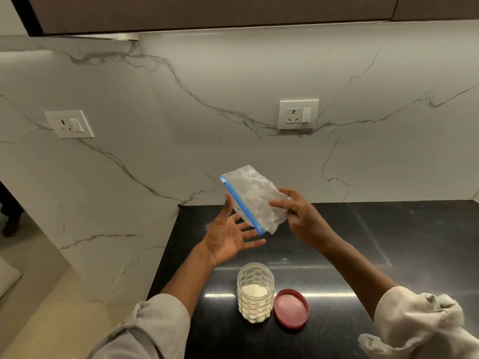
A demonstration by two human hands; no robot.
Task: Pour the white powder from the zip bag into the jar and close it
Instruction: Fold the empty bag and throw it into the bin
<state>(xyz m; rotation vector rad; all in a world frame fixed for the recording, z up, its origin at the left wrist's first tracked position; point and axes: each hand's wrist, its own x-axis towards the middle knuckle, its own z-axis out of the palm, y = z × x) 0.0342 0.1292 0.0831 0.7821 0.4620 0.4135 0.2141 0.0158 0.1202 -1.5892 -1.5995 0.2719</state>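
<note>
A clear zip bag (255, 196) with a blue zip strip hangs above the black counter, looking nearly empty. My right hand (302, 216) pinches its bottom right corner. My left hand (229, 233) is open, palm up, fingers spread just below and left of the blue strip. A clear dimpled jar (255, 292) stands upright at the counter's front, uncovered, with white powder filling roughly its lower half. Its red lid (291, 308) lies upside down on the counter just right of the jar.
The black counter (363, 242) runs to the right and ends at a left edge beside a marble side panel. Marble backsplash behind carries two wall sockets (298, 114). A dark overhead cabinet (207, 11) hangs above. Floor lies at lower left.
</note>
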